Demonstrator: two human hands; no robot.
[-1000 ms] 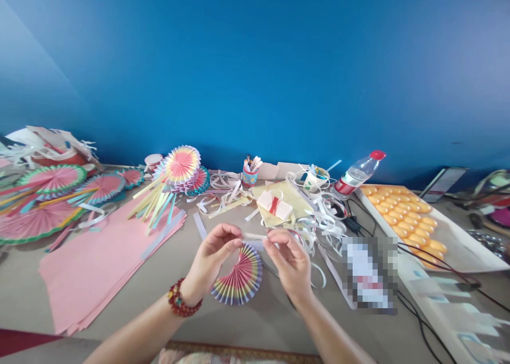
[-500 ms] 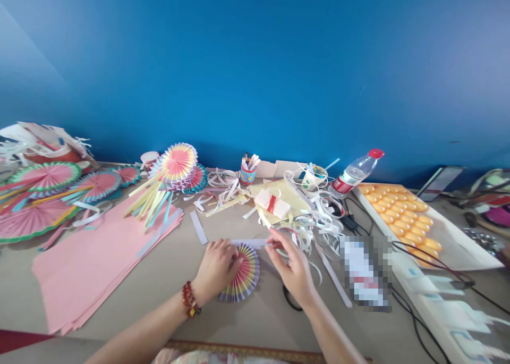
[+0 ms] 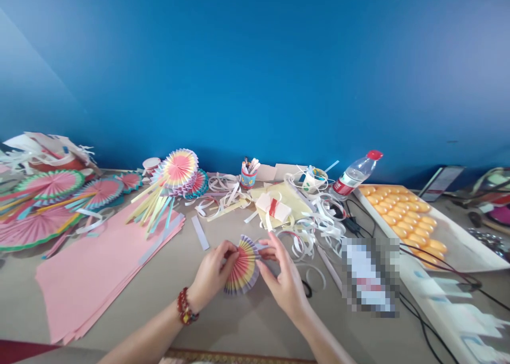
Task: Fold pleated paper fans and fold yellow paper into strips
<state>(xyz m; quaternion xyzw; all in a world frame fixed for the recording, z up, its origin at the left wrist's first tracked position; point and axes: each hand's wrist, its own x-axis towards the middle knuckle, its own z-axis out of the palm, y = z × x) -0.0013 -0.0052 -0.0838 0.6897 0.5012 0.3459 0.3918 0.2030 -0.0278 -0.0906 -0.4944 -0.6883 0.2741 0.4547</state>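
A small pleated paper fan (image 3: 241, 267) in rainbow stripes stands tilted up off the beige table between my hands. My left hand (image 3: 214, 272), with a red bead bracelet at the wrist, pinches the fan's left edge. My right hand (image 3: 283, 280) grips its right side, fingers closed near a pale paper strip (image 3: 262, 245) at the fan's top edge. Both hands are closed on the fan.
A stack of pink paper sheets (image 3: 91, 268) lies to the left, finished paper fans (image 3: 180, 168) behind it. Curled white paper strips (image 3: 319, 223), a pen cup (image 3: 248, 177), a water bottle (image 3: 354, 175) and a tray of orange pieces (image 3: 402, 212) lie at right, with black cables (image 3: 422, 321).
The fan was lying flat with a strip held along its top edge. Now both hands have closed in and lifted the fan on edge, partly folding it together.
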